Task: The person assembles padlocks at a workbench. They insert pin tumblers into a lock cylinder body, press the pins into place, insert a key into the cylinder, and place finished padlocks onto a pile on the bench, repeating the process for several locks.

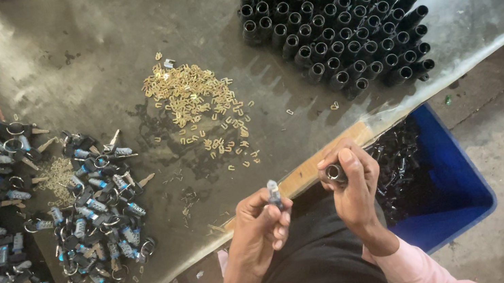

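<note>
- Here, my left hand (259,220) fingers pinch a small silver key-like plug (273,193), long axis upright.
- My right hand (350,183) grips a short black metal cylinder (333,172), just right of it, open end facing the plug, over the desk (83,47) edge.

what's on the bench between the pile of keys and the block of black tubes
A scatter of small brass pieces lies between the keys and the black tubes, in the head view.

Black tubes (335,16), brass-gold clips (192,97), blue bin (458,195), pink sleeves (420,271), grey tabletop (90,45).
</note>
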Action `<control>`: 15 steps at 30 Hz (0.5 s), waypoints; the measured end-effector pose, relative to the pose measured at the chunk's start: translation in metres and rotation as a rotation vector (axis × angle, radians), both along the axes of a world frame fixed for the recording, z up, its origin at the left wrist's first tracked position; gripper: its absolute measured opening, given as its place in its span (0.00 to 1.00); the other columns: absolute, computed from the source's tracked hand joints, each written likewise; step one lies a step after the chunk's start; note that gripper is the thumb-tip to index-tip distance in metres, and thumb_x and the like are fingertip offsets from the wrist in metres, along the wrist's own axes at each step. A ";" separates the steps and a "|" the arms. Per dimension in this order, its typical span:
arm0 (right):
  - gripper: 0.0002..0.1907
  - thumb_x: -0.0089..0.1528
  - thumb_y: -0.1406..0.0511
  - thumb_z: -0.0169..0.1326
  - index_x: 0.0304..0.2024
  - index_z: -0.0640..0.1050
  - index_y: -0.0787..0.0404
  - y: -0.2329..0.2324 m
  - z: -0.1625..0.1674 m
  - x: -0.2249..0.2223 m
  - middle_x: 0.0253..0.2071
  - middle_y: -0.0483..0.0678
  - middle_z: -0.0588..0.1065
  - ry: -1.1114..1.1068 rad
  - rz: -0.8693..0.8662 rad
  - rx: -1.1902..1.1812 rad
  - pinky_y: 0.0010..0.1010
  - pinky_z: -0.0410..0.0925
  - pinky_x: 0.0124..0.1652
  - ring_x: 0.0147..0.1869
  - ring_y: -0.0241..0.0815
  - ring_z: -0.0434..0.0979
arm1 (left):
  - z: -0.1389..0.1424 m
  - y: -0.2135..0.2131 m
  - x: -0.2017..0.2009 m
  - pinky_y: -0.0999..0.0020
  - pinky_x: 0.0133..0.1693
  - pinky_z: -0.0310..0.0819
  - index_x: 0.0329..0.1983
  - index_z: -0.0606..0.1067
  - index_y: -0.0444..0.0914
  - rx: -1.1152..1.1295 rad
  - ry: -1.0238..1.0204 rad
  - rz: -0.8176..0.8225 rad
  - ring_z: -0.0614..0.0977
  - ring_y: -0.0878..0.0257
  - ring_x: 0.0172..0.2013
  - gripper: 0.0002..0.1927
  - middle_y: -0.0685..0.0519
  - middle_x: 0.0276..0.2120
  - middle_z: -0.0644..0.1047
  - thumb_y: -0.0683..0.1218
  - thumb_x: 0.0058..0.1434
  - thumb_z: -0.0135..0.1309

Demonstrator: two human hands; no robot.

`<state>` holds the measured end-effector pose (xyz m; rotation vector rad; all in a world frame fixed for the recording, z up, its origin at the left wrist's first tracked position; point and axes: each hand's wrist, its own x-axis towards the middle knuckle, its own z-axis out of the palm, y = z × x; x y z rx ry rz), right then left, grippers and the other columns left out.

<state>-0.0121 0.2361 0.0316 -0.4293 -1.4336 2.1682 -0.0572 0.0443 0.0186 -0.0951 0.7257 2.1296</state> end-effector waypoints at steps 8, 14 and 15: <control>0.19 0.73 0.60 0.42 0.35 0.73 0.68 -0.001 0.009 -0.002 0.26 0.46 0.69 -0.039 0.071 -0.074 0.25 0.58 0.25 0.24 0.31 0.62 | 0.025 0.007 -0.005 0.77 0.23 0.63 0.40 0.71 0.33 0.058 -0.044 0.013 0.73 0.73 0.26 0.14 0.58 0.27 0.68 0.50 0.71 0.55; 0.20 0.74 0.58 0.43 0.35 0.73 0.68 -0.002 0.014 -0.002 0.28 0.47 0.68 -0.083 0.069 0.038 0.24 0.55 0.24 0.23 0.31 0.61 | 0.035 0.006 -0.007 0.78 0.17 0.64 0.37 0.71 0.37 -0.154 0.076 -0.011 0.79 0.66 0.22 0.15 0.53 0.25 0.75 0.54 0.66 0.55; 0.20 0.74 0.58 0.43 0.35 0.72 0.68 -0.003 0.013 -0.001 0.27 0.46 0.68 -0.092 0.079 0.002 0.24 0.55 0.24 0.24 0.31 0.61 | 0.034 0.005 -0.005 0.78 0.19 0.64 0.39 0.73 0.35 -0.205 0.099 -0.012 0.78 0.67 0.22 0.15 0.53 0.26 0.76 0.53 0.67 0.55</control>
